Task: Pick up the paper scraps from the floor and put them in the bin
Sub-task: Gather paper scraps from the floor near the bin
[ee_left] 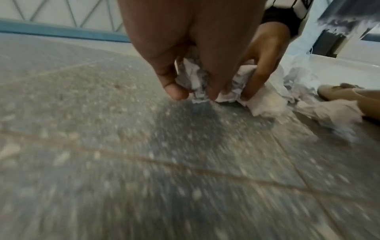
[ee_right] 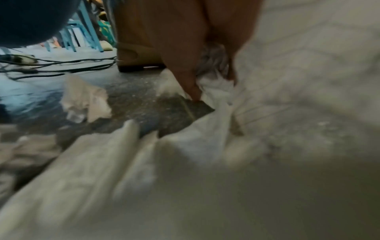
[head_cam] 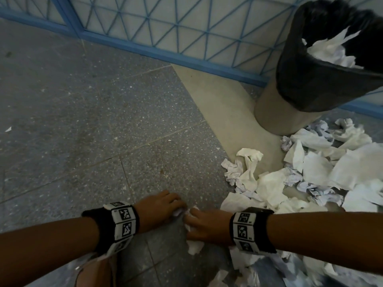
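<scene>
Both hands meet low over the grey floor in the head view. My left hand grips a crumpled paper scrap, its thumb and fingers curled round it just above the floor. My right hand pinches white paper scraps beside it, and that paper bunches under its fingers. A big heap of paper scraps lies to the right. The bin, lined with a black bag and holding white paper, stands at the upper right.
A wall with a blue lattice pattern runs along the back. A pale floor strip leads to the bin. A beige shoe stands near the scraps. Cables and blue chair legs lie beyond the hands.
</scene>
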Available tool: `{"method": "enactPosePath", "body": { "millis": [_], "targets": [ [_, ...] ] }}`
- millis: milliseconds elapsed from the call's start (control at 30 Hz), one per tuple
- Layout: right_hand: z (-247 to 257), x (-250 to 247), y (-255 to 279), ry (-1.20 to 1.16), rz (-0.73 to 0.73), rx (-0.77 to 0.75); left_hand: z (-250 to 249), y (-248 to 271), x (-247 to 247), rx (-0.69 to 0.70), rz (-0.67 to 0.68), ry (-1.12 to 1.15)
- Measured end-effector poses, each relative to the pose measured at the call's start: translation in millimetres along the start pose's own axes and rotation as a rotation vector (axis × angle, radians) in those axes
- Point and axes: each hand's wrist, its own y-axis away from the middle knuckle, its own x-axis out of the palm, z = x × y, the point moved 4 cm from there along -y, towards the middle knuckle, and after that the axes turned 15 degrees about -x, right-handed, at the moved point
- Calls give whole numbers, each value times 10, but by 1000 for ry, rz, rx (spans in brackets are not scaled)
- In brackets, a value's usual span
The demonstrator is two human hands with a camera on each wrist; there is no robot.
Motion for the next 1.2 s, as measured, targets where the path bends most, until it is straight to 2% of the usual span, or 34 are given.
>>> {"method": "enactPosePath", "body": {
  "millis": [67,133,167,233,300,433,500,567,633,700,767,867,933,1033,1100,1133,1200],
  "targets": [
    [-170,-260,15,-140,-191,181,-30,-85,-268,-50,-40,118],
    [-343,-683,199,-269,-513,287,-26,-208,-679,-117,-125,346],
    [-425,-897,362,-287,-626,340,-36,-278,-928,-129,-185,466],
    [-581,-1357,782,-168,-713,481,-97,-414,-1456,-117,-345,633],
    [-692,-1798,1293,57,-878,591,-280,-525,-2000,-83,-476,702],
    [-802,-2436,2301,306,-1196,840,-975,-736,-3013,151,-662,849],
    [-878,-2590,2728,352,-1281,964,-1351,-880,-3387,224,-781,849],
    [-1005,-2585,3038,363,-1309,1111,-1688,-1067,-3645,227,-879,846],
    [-1182,-2493,3238,265,-1302,1251,-1952,-1281,-3731,183,-888,820],
    [-1366,-2381,3331,51,-1239,1315,-2144,-1535,-3676,110,-796,732],
    [-1484,-2281,3354,-151,-1193,1304,-2239,-1749,-3573,-14,-704,515],
    [-1525,-2175,3394,-222,-1167,1343,-2271,-1874,-3446,-96,-514,126],
    [-1558,-2128,3387,-244,-1065,1366,-2242,-1872,-3378,-96,-458,-14],
    [-1543,-2112,3281,-187,-838,1413,-2159,-1846,-3326,-63,-562,-64],
    [-1504,-2156,3255,-54,-719,1409,-2098,-1807,-3320,33,-675,33],
    [-1489,-2190,3259,21,-706,1382,-2048,-1748,-3326,97,-751,128],
    [-1385,-2277,3270,249,-843,1297,-1907,-1587,-3290,231,-928,367]
  ]
}}
